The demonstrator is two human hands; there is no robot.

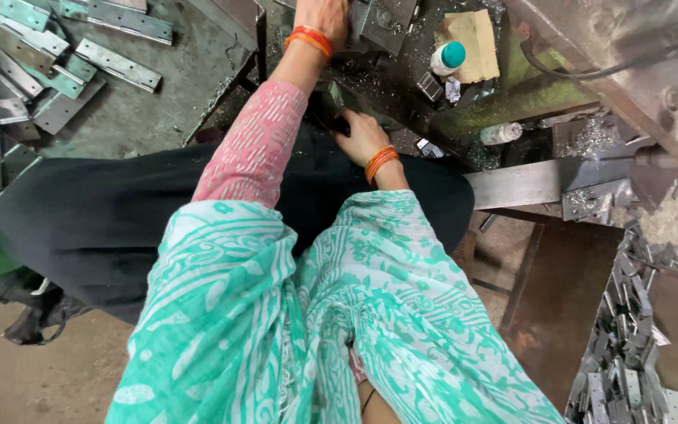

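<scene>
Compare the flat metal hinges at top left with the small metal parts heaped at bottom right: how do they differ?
The long flat metal hinges lie spread out and loosely overlapped on a grey table; the small metal parts are shorter, tumbled into a dense pile. Both look like dull silver-grey metal.

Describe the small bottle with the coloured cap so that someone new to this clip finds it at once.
Start at the tan block at top centre, right of the left hand. The bottle lies against its left edge. It alone is white with a teal cap; the other bottle, lower right, is clear.
</scene>
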